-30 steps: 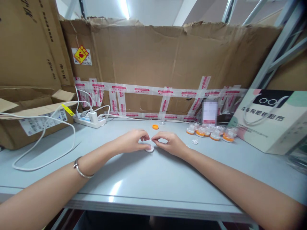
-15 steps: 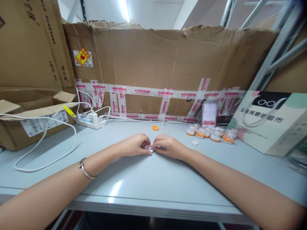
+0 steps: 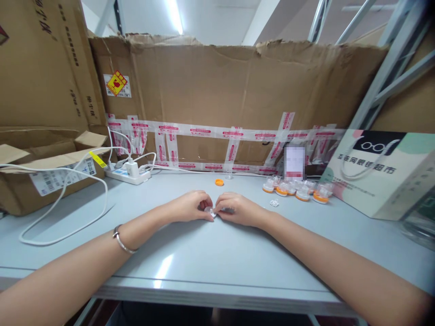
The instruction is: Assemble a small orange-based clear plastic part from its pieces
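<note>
Between the thumb and fingers of my left hand (image 3: 193,206) is a small clear plastic piece (image 3: 210,211), held low over the table. My right hand (image 3: 239,209) meets it from the other side, its fingertips pinched at the piece's edge. Fingers cover part of it, so its full shape is hidden. Beyond my hands lies an orange ring (image 3: 219,182), with a small clear part (image 3: 229,175) behind it. To the right is a flat white part with holes (image 3: 274,203). Several clear plastic pieces with orange rims (image 3: 302,194) stand grouped past it.
A white power strip (image 3: 131,175) and a looping white cable (image 3: 107,190) lie on the left of the grey table (image 3: 190,262), near an open carton (image 3: 50,174). A large cardboard sheet (image 3: 210,86) closes the back. At right stands a paper bag (image 3: 367,176).
The camera view has shifted very slightly. Both hands stay at the clear piece, and the right fingertips have moved a little over it.
</note>
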The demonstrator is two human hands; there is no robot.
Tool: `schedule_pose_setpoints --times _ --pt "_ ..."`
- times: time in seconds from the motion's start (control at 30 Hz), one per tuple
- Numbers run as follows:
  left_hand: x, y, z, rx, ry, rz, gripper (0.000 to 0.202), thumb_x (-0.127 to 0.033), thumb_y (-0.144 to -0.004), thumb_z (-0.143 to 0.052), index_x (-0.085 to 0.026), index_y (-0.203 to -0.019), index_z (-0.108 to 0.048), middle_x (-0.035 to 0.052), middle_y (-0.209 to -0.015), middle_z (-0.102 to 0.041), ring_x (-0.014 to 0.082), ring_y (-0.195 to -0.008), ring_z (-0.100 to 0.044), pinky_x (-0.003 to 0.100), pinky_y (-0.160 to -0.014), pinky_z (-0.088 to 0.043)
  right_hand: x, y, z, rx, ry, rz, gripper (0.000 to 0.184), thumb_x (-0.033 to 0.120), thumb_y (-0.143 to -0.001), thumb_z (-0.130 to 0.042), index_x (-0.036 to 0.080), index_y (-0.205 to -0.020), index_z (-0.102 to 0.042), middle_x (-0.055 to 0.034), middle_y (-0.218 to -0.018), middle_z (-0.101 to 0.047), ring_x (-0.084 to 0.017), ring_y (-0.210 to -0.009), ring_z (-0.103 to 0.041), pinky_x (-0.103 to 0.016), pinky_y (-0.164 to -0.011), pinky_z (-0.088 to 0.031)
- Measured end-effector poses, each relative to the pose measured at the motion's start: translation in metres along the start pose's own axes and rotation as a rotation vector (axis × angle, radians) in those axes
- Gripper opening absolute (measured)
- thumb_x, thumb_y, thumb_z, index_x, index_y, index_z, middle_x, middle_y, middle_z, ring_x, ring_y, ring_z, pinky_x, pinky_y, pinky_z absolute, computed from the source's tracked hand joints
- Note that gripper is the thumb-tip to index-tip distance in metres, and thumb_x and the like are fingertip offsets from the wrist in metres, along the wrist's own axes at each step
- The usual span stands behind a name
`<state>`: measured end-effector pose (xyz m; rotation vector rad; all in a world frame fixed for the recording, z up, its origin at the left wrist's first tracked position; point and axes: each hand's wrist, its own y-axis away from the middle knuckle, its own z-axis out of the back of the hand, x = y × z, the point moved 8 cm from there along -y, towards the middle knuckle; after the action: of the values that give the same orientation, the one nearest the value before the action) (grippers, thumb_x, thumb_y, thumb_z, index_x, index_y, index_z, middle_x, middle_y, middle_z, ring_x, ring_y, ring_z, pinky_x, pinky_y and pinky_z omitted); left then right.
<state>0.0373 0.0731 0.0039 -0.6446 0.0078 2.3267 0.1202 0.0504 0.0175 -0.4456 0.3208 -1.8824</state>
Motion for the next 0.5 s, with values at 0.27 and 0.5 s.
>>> schedule_pose_setpoints --times 0.27,0.5 --pt "0.0005 0.0004 0.0006 -0.001 0.007 -0.005 0.038 -0.048 -0.067 -0.063 -0.017 -0.09 -0.062 0.0032 -0.081 -0.059 0.0147 -0.072 -0.053 0.024 -0.065 -0.041 -0.0029 -0.0004 -0.0011 0.01 -0.065 -0.063 0.014 0.012 -0.076 -0.052 0.017 -0.08 -0.065 -0.0056 -0.08 -0.064 -0.014 -0.075 -0.058 -0.027 -0.073 -0.046" --pt "-0.0021 0.0017 0.0022 0.001 -0.007 -0.016 0.036 -0.045 -0.069 -0.063 -0.017 -0.091 -0.062 0.0034 -0.083 -0.058 0.0143 -0.074 -0.053 0.023 -0.066 -0.041 -0.0057 0.0009 -0.0005 0.012 -0.055 -0.077 0.014 0.014 -0.077 -0.052 0.016 -0.081 -0.066 -0.0057 -0.08 -0.064 -0.015 -0.075 -0.057 -0.028 -0.073 -0.046"
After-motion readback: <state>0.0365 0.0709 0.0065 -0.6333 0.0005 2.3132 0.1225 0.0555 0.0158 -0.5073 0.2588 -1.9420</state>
